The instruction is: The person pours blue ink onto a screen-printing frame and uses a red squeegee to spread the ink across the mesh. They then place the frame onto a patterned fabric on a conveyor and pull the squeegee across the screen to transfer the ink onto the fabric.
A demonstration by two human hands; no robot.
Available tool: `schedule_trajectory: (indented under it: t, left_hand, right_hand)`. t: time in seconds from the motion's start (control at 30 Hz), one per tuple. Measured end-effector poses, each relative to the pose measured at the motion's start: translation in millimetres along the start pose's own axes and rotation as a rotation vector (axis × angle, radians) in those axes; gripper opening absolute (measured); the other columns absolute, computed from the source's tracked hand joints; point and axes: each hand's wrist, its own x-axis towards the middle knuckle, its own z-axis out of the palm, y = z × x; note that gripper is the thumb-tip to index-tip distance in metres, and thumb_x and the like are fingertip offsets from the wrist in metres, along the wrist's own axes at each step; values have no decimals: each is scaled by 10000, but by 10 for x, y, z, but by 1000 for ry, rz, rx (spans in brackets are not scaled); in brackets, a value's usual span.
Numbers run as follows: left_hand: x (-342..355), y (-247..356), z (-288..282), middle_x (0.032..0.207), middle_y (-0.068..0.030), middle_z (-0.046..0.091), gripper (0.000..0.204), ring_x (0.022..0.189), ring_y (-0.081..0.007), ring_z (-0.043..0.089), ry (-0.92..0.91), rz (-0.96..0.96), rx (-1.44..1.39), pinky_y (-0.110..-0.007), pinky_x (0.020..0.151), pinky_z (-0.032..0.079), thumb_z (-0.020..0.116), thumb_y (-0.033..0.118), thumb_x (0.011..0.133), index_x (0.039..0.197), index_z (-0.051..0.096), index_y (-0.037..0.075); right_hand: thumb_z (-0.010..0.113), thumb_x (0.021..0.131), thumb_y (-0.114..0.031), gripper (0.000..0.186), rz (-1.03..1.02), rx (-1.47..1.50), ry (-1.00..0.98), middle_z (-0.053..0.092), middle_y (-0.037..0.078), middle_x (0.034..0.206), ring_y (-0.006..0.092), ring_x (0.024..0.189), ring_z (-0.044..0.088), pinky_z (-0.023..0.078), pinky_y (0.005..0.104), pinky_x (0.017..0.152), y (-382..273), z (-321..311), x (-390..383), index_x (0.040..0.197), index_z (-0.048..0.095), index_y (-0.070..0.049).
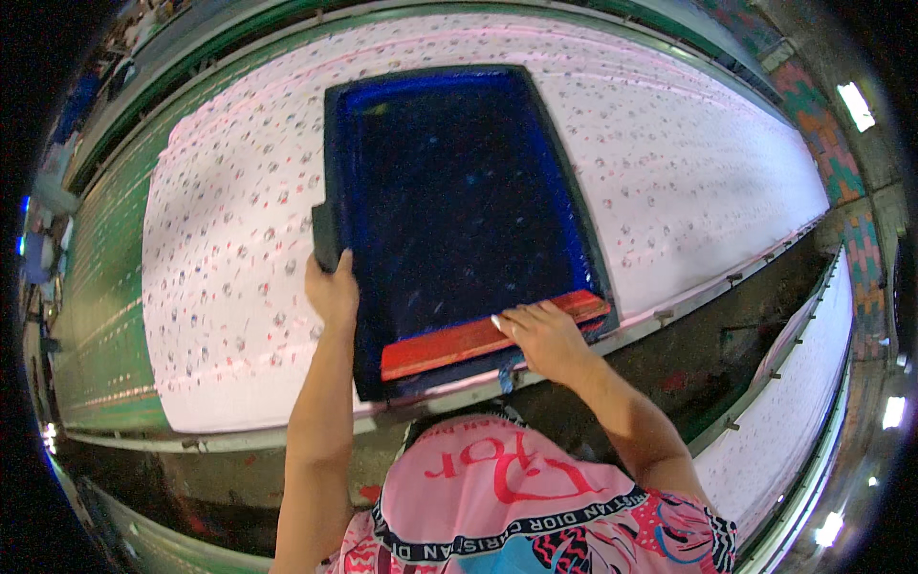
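Note:
A screen-printing frame with a dark rim lies flat on printed fabric, and its mesh looks dark blue with wet ink. My left hand grips the frame's left side by a dark block fixed there, thumb on top. Across the frame's near end lies a long red squeegee. My right hand holds it right of its middle, fingers over its top edge. A white wrap or covering shows on one digit of that hand. What lies under the frame is hidden.
White-pink fabric with small scattered motifs covers the long green table. A metal rail with small stops runs along its near edge. A second fabric-covered table stands at the lower right, beyond a dark gap. Patterned floor tiles show at right.

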Motion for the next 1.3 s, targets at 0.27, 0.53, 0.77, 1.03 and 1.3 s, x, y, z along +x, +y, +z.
schedule_trajectory:
  t: [0.27, 0.53, 0.77, 1.03, 1.3]
  left_hand:
    - [20, -180, 9, 1295, -283, 716, 630, 1235, -431, 685, 54, 49, 102, -487, 1072, 533, 823, 335, 981, 1445, 670, -63]
    - [28, -360, 82, 1284, -253, 717, 367, 1211, -420, 681, 153, 127, -75, -480, 1083, 529, 563, 146, 1123, 1403, 700, -49]
    - [-1, -338, 32, 1339, -244, 717, 341, 1264, -395, 678, 165, 73, -108, -468, 1140, 507, 541, 132, 1131, 1370, 709, -42]
    - [-42, -236, -6, 1319, -241, 717, 320, 1243, -379, 683, 149, 96, -71, -445, 1122, 512, 524, 92, 1138, 1363, 701, -51]
    - [-75, -103, -7, 1279, -211, 713, 309, 1207, -340, 682, 178, 81, 14, -419, 1098, 519, 508, 38, 1135, 1357, 696, -63]
  right_hand:
    - [697, 909, -41, 489, 124, 80, -230, 775, 99, 1299, 301, 1208, 737, 562, 453, 1080, -128, -206, 263, 1387, 754, -123]
    - [702, 869, 30, 561, 141, 87, -11, 753, 87, 1356, 322, 1216, 718, 559, 471, 1069, -445, 174, -6, 1406, 752, -125]
    - [698, 868, -2, 571, 68, -68, 158, 746, 92, 1316, 309, 1169, 701, 543, 455, 979, -150, 419, 488, 1419, 747, -144]
    - [642, 913, 36, 537, 93, -37, 165, 745, 107, 1318, 323, 1228, 697, 534, 476, 1044, 771, 294, 1901, 1416, 744, -122]
    - [693, 946, -44, 474, 102, -117, 191, 743, 118, 1199, 338, 1181, 715, 556, 487, 1031, 1759, 161, 3313, 1399, 753, -170]
